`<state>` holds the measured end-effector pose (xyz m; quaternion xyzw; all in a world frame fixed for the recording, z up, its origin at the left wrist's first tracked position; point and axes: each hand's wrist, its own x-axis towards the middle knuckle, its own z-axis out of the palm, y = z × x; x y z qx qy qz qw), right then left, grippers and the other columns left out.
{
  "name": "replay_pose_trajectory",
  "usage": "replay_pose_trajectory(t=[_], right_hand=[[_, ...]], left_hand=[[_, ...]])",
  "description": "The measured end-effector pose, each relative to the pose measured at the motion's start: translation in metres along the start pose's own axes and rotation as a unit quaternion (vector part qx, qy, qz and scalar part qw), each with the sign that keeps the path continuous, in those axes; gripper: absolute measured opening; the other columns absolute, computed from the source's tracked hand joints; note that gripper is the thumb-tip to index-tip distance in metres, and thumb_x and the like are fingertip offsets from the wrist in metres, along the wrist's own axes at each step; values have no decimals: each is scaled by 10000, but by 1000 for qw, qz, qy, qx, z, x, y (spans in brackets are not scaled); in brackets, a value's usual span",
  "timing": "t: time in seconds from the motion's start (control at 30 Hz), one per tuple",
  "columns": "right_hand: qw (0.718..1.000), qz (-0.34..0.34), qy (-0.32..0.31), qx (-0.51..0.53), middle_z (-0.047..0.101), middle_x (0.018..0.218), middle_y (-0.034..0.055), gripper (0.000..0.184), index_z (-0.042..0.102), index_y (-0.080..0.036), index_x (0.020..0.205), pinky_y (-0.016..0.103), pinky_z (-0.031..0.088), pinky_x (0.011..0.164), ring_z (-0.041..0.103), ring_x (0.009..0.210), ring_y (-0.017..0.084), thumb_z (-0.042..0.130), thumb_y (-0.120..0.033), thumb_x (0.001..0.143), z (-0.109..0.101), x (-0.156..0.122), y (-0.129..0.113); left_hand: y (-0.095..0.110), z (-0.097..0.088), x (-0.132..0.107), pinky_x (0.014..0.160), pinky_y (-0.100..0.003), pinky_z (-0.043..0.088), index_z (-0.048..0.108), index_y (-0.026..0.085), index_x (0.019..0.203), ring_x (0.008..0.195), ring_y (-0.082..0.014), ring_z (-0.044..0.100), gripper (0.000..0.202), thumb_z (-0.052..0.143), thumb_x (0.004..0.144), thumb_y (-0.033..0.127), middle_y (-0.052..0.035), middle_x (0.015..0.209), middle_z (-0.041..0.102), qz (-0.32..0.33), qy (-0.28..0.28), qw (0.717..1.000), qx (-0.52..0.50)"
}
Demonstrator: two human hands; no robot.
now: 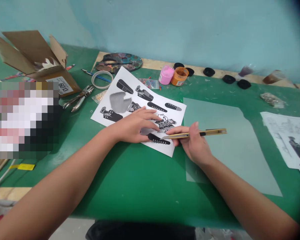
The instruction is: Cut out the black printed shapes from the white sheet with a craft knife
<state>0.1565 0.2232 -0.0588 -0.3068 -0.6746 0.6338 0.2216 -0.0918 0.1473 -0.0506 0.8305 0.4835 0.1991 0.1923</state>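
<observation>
A white sheet of paper point(133, 78) with printed black figure parts and a grey patch lies at an angle on the green tabletop point(145, 186). My left hand point(136, 125) rests flat on it, palm down with fingers spread, covering some of the prints. In my right hand point(196, 145) is a slim gold-coloured utility knife point(215, 131), its blade extended and pointing left. The blade's tip is over the sheet beside a black shape with a row of small marks point(158, 139); whether it touches the paper I cannot tell.
A translucent sheet point(222, 116) lies under my right forearm, and another printed paper point(277, 126) is at far right. Behind are paint jars point(179, 76), black lids point(209, 71), a tape roll point(93, 80), a palette point(137, 61), a hole punch point(80, 98) and a cardboard box point(70, 78).
</observation>
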Motion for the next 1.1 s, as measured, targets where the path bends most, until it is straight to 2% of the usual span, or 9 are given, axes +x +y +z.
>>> replay_pose_trajectory(t=[0.13,0.2,0.3,0.37,0.53,0.73,0.87,0.97,1.1], right_hand=[[999,37,-11,24,646,661,57,714,756,-221,825,344,471,620,604,645,194,267,-728,943,-2,2,-2],[999,36,-13,31,659,691,51,597,747,-220,814,335,476,630,612,669,191,394,-685,938,-4,4,-3],[1000,15,-11,-2,652,690,19,335,721,-218,785,307,453,610,587,653,167,672,-542,855,-8,7,-1],[1000,7,-10,-28,643,669,4,268,702,-213,764,293,434,588,565,628,153,751,-472,809,-10,8,0],[999,2,-23,-32,661,669,7,267,701,-203,785,293,447,578,580,608,146,739,-465,823,-14,12,2],[999,7,-41,27,689,726,10,254,712,-216,845,298,486,617,625,641,148,732,-468,833,-16,14,3],[997,8,-49,52,691,724,14,242,719,-211,841,297,491,624,622,643,145,754,-449,818,-17,14,3],[998,17,-51,46,693,717,7,217,726,-216,857,290,490,636,629,654,143,808,-398,772,-18,14,4],[997,37,-52,41,696,746,-11,208,726,-231,835,266,477,643,630,686,130,865,-324,712,-19,15,3]], left_hand=[[1,3,3,1123,-478,349,737,276,1073,1297,-293,495,316,675,776,188,-45,1310,643,17,26,1000,-6],[2,3,4,1086,-453,380,747,277,1045,1245,-275,527,299,658,780,171,-34,1282,660,19,32,999,-8],[1,3,5,1073,-439,377,757,284,1026,1198,-254,552,270,651,803,175,-21,1226,687,20,33,999,-20],[1,3,5,1071,-435,372,764,292,1008,1193,-250,554,200,665,842,242,-19,1203,699,16,32,999,-31],[1,3,6,1077,-443,361,783,296,924,1206,-258,542,182,683,877,440,-25,1209,701,5,26,998,-55],[10,-3,5,1102,-459,321,764,239,824,1251,-274,495,276,559,947,377,-40,1305,647,2,-3,998,-59],[16,-4,6,1115,-463,297,745,221,789,1263,-280,484,423,458,991,457,-47,1328,630,-4,-9,997,-74],[19,0,7,1123,-464,280,749,225,771,1257,-293,495,348,593,919,498,-43,1315,637,-13,9,998,-59],[20,6,5,1176,-489,171,760,238,824,1237,-278,526,174,689,865,391,-32,1300,643,-12,17,999,-48]])
